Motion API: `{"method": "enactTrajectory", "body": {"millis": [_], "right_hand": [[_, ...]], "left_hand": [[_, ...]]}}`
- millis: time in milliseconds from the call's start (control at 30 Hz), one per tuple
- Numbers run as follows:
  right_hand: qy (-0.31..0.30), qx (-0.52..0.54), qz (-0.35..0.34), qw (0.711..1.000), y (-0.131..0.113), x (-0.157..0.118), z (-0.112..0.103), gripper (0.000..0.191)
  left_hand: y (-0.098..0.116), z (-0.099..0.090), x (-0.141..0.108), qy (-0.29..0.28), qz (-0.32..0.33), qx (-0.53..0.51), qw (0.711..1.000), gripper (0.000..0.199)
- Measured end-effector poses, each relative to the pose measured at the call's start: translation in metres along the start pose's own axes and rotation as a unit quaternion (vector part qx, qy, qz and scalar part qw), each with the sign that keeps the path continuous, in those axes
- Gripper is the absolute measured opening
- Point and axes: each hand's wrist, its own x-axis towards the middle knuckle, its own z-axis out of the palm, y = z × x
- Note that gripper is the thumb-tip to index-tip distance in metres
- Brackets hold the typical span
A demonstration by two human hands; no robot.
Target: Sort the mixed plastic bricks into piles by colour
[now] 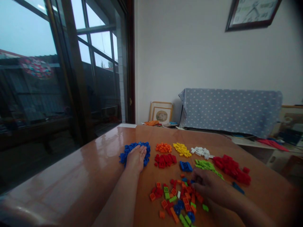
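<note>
My left hand (137, 155) lies over the pile of small blue toy bricks (126, 152), with its fingers stretched out. It hides the middle of that pile. Curled fingers of my right hand (200, 180) reach the far right edge of a mixed heap of toy bricks (187, 201), in red, orange, green, blue and a little white. A bit of blue shows by these fingertips; whether they grip it is too blurred to make out. Just beyond this hand lie the light green bricks (204, 164) and a small group of longer blue bricks (186, 166).
Sorted piles stand across the brown table (90, 176): orange bricks (163, 147), yellow bricks (181, 149), white bricks (201, 152), red bricks (165, 160) and a larger red pile (232, 168). One dark blue piece (238, 188) lies beside my right forearm.
</note>
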Motion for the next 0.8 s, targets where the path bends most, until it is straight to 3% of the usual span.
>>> {"method": "enactTrajectory", "body": {"millis": [133, 233, 300, 400, 500, 633, 800], "right_hand": [[0.008, -0.006, 0.001, 1.0, -0.002, -0.001, -0.001, 0.008], [0.014, 0.011, -0.006, 1.0, -0.006, 0.0, 0.0, 0.008], [0.029, 0.013, -0.018, 0.999, -0.009, 0.002, 0.001, 0.006], [0.069, 0.009, -0.04, 0.997, -0.014, 0.002, 0.005, 0.005], [0.094, 0.022, -0.058, 0.994, -0.022, 0.0, 0.007, 0.003], [0.11, 0.052, -0.071, 0.99, -0.031, -0.002, 0.008, 0.005], [0.118, 0.063, -0.077, 0.988, -0.033, -0.001, 0.01, 0.005]], "left_hand": [[-0.002, 0.006, -0.011, 0.009, 0.024, 0.025, 0.999, 0.031], [-0.007, 0.011, -0.028, -0.066, 0.029, 0.123, 0.99, 0.027], [-0.013, 0.015, -0.045, -0.169, 0.013, 0.213, 0.962, 0.025], [-0.025, 0.02, -0.072, -0.307, -0.028, 0.323, 0.895, 0.027], [-0.038, 0.023, -0.094, -0.38, -0.066, 0.385, 0.839, 0.027], [-0.048, 0.023, -0.107, -0.427, -0.098, 0.417, 0.797, 0.022], [-0.052, 0.021, -0.105, -0.442, -0.1, 0.419, 0.786, 0.023]]}}
